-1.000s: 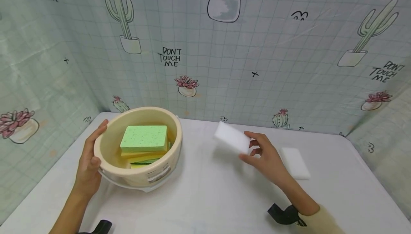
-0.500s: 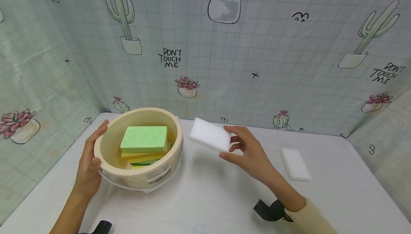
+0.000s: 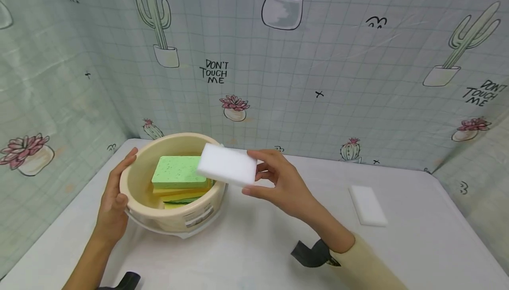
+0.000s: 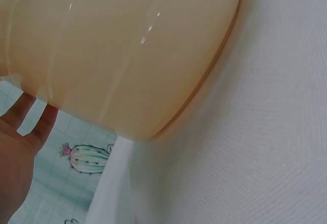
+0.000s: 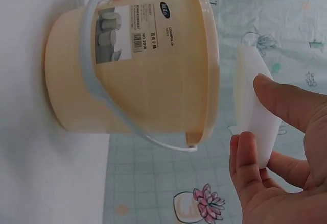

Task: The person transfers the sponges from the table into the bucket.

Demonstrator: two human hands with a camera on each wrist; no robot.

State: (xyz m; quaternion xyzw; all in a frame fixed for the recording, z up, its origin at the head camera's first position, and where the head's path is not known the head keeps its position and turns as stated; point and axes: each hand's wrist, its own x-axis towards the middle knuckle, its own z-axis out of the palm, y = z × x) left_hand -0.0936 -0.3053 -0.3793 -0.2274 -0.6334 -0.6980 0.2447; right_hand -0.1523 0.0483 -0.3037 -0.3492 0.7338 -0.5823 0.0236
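A cream bucket [image 3: 171, 220] stands on the white table at the left, its pale handle [image 5: 92, 55] hanging down. My left hand [image 3: 114, 208] holds its left side, thumb near the rim and fingers along the outer wall. Inside lie a light green sponge [image 3: 175, 171] on top and yellow sponges [image 3: 161, 191] beneath; the stack's lower part is hidden. My right hand [image 3: 280, 184] pinches a white melamine sponge [image 3: 226, 164] between thumb and fingers. In the head view that sponge overlaps the bucket's right rim; the right wrist view shows it above the opening, apart from the rim.
Another white sponge [image 3: 367, 206] lies flat on the table [image 3: 421, 237] at the right. A curtain [image 3: 254, 55] printed with cacti hangs behind and along both sides of the table. Black wrist straps [image 3: 312, 254] are on both arms.
My right hand has carried the white sponge leftwards from the middle of the table to the bucket's right rim. The left hand and the bucket stay in place.
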